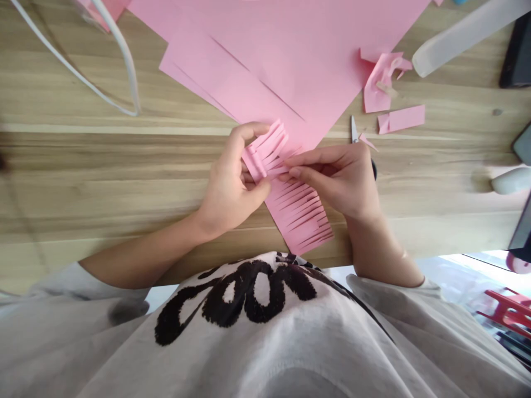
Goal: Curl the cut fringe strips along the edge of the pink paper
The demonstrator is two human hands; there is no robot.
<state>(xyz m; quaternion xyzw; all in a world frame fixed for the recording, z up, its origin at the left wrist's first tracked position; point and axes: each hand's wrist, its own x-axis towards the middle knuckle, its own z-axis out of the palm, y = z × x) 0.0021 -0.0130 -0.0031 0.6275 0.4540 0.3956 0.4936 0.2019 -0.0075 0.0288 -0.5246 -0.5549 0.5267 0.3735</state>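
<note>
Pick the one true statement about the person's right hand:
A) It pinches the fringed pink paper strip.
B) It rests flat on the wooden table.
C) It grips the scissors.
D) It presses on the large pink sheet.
A. The right hand pinches the fringed pink paper strip between its fingers, while the scissors are not in its grip.

On the far tabletop [83, 77], a large pink paper sheet [290, 50], with pink offcuts [384, 83] to its right and a small pair of scissors [354, 130] just beside them (only the blade tips showing). Farther right, a frosted white tube [460, 38]; far left, a looped white cable [131, 77]; near right, off the tabletop, a red plastic stool [508, 312].
</note>
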